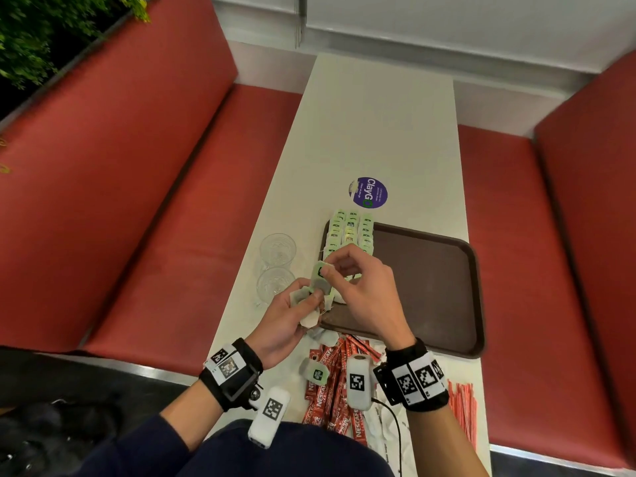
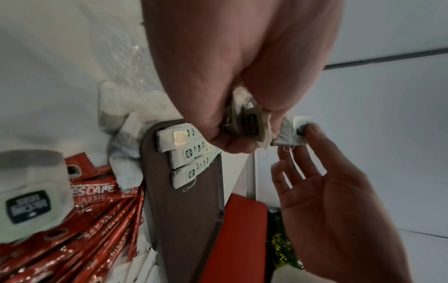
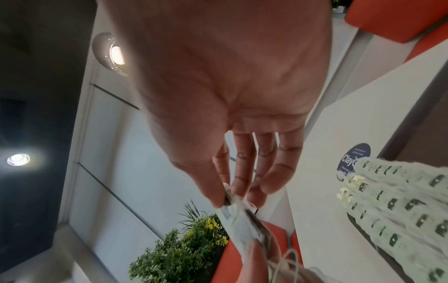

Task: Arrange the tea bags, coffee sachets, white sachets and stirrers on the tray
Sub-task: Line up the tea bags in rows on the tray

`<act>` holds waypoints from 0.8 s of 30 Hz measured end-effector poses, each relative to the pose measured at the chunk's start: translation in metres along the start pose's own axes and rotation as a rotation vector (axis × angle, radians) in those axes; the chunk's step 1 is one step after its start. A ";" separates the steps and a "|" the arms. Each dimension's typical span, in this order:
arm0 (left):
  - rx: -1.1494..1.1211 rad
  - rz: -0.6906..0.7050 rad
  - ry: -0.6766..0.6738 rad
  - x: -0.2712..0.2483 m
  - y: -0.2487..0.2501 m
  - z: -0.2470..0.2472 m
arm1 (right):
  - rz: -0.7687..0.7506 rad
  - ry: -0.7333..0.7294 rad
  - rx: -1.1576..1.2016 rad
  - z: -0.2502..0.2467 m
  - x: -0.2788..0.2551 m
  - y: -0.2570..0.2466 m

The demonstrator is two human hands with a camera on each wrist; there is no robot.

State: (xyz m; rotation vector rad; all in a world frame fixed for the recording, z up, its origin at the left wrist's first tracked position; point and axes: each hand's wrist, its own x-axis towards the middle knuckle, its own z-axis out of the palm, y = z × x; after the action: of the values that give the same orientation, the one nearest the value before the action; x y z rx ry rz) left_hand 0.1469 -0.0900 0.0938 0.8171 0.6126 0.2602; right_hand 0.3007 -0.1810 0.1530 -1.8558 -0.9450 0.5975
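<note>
My left hand (image 1: 303, 306) grips a small bunch of tea bags (image 1: 308, 316) over the near left corner of the brown tray (image 1: 437, 280). Thumb and forefinger of my right hand (image 1: 328, 268) pinch one green-tagged tea bag (image 1: 320, 273) at the top of that bunch; the left wrist view shows this tea bag (image 2: 299, 130) in the right hand's fingertips (image 2: 312, 130). Three rows of tea bags (image 1: 351, 232) lie along the tray's left side. Red coffee sachets (image 1: 332, 390), white sachets (image 1: 387, 421) and striped stirrers (image 1: 464, 411) lie on the table near me.
Two clear glasses (image 1: 277, 251) stand left of the tray near the table's left edge. A purple round sticker (image 1: 370, 192) is beyond the tray. A loose tea bag (image 1: 316, 373) lies on the coffee sachets. Red bench seats (image 1: 155, 201) flank the narrow white table (image 1: 378, 115).
</note>
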 end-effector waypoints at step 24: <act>-0.069 -0.089 0.174 -0.004 0.001 -0.032 | 0.231 -0.179 -0.308 0.001 0.010 0.115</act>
State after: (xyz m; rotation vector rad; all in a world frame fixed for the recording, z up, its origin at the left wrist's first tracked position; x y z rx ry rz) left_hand 0.1243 -0.0721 0.0797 0.7035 0.7969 0.2718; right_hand 0.3468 -0.2028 0.0492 -2.2356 -0.9884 0.8050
